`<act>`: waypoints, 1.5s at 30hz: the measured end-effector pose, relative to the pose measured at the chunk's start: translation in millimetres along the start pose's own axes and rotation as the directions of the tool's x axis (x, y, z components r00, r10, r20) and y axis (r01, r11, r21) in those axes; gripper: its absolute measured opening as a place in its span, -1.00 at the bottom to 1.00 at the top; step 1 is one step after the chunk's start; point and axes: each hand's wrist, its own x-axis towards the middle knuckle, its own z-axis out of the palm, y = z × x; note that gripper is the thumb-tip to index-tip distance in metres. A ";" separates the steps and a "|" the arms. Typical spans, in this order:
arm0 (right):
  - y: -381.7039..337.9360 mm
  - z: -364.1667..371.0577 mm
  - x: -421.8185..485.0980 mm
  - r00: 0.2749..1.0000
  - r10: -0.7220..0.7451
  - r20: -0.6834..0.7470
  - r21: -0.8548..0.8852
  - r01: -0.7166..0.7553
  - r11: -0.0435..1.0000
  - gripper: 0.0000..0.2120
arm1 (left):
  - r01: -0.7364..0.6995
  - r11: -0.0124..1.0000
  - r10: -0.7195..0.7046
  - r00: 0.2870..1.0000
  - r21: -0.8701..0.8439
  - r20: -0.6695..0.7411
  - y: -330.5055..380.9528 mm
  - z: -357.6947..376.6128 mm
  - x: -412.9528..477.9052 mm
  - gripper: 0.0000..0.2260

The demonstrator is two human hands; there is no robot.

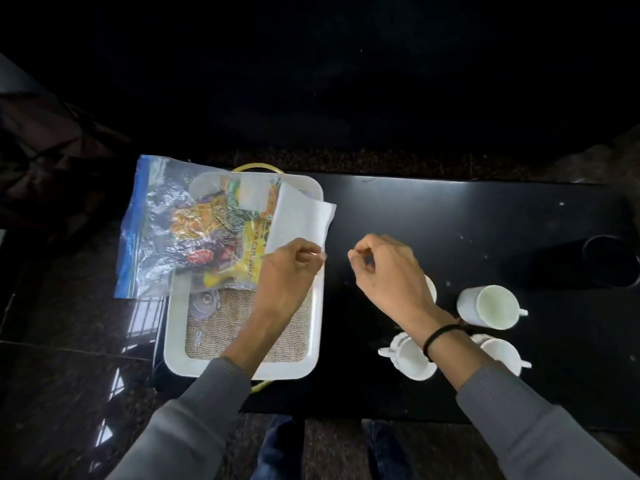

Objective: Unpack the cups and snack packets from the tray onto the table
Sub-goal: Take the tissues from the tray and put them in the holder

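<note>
A white tray [175, 336] with a burlap liner sits at the left end of the black table [467, 216]. On its far half lie a yellow snack packet [244, 259] and a clear zip bag of snacks [166, 226] that hangs over the left rim. My left hand [291, 271] pinches the near corner of a white napkin [301, 218] above the tray's right rim. Over the table hovers my right hand [384, 268], fingers curled, holding nothing. White cups stand on the table to the right: one [488, 306] upright, two [412, 358] [502, 351] nearer me, another partly hidden behind my right hand.
A dark cylindrical container [609, 259] stands at the table's right end. A small round metal object [204, 303] lies in the tray beneath the packets. The tray has yellow handles [258, 167] at its far and near ends. Polished dark floor surrounds the table.
</note>
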 end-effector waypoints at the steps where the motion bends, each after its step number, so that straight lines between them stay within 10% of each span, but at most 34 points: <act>1: -8.1 6.9 5.7 0.999 -0.026 0.029 -0.026 0.027 0.999 -0.80 | -0.034 0.998 0.037 0.998 0.057 -0.056 -2.5 -7.9 3.9 -0.88; 6: -35.8 33.5 38.0 0.992 -0.110 0.066 -0.060 0.114 0.992 -0.68 | -0.114 0.927 0.209 0.948 0.358 -0.240 -10.0 -27.1 24.0 -0.71; 12: -48.1 51.7 70.3 0.999 -0.030 -0.016 -0.043 0.029 0.999 -0.51 | -0.023 0.861 0.026 1.000 0.508 0.002 -11.3 -28.0 50.4 -0.45; 17: -46.4 59.0 83.2 0.993 0.119 0.013 0.138 -0.120 0.983 -0.32 | 0.032 0.939 -0.030 0.999 0.342 -0.012 -10.8 -26.4 61.8 -0.51; 27: -17.8 44.7 85.6 0.977 0.209 0.040 0.283 -0.211 0.935 -0.73 | 0.092 0.991 -0.091 0.996 -0.093 0.017 -15.3 -40.0 66.4 -0.80; 31: -13.6 26.5 73.7 0.965 0.178 0.193 0.300 -0.231 0.925 -0.43 | 0.091 0.930 -0.065 0.994 -0.356 0.085 -5.2 -53.0 51.3 -0.82; 37: -7.2 -15.9 68.2 0.924 -0.140 0.356 0.576 -0.099 0.811 0.14 | -0.160 0.963 0.224 0.923 -0.218 0.313 9.7 -76.7 36.5 -0.82; 41: 5.9 -36.6 65.1 0.800 -0.335 0.498 0.718 -0.163 0.677 -0.24 | -0.160 0.952 0.265 0.858 -0.260 0.440 20.4 -78.2 41.4 -0.80; 45: 17.2 -36.2 58.1 0.880 -0.233 0.414 0.774 -0.206 0.598 -0.66 | 0.155 0.819 0.048 0.941 -0.552 0.335 20.7 -60.9 45.9 -0.75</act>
